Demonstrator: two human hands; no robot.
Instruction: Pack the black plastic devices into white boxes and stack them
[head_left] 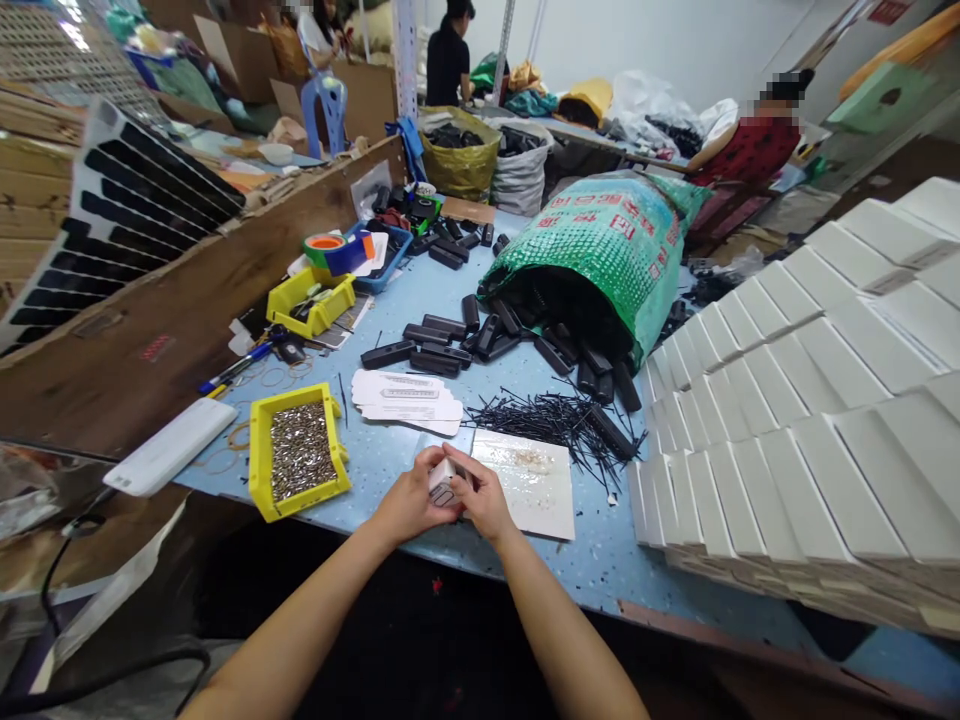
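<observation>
Both of my hands meet at the near edge of the blue table (pixel 420 470). My left hand (pixel 411 500) and my right hand (pixel 481 496) are closed around a small white box (pixel 441 482) held between them. The box's end shows between my fingers. Just right of my hands lies a flat white board (pixel 534 482) with a few specks on it. A stack of white printed cards (pixel 409 398) lies just beyond my hands.
A yellow bin of small metal parts (pixel 300 450) sits left of my hands. A pile of thin black pins (pixel 559 418) and black plastic pieces spill from a green sack (pixel 600 255). Rows of white boxes (pixel 810 400) fill the right. Other people work at the far tables.
</observation>
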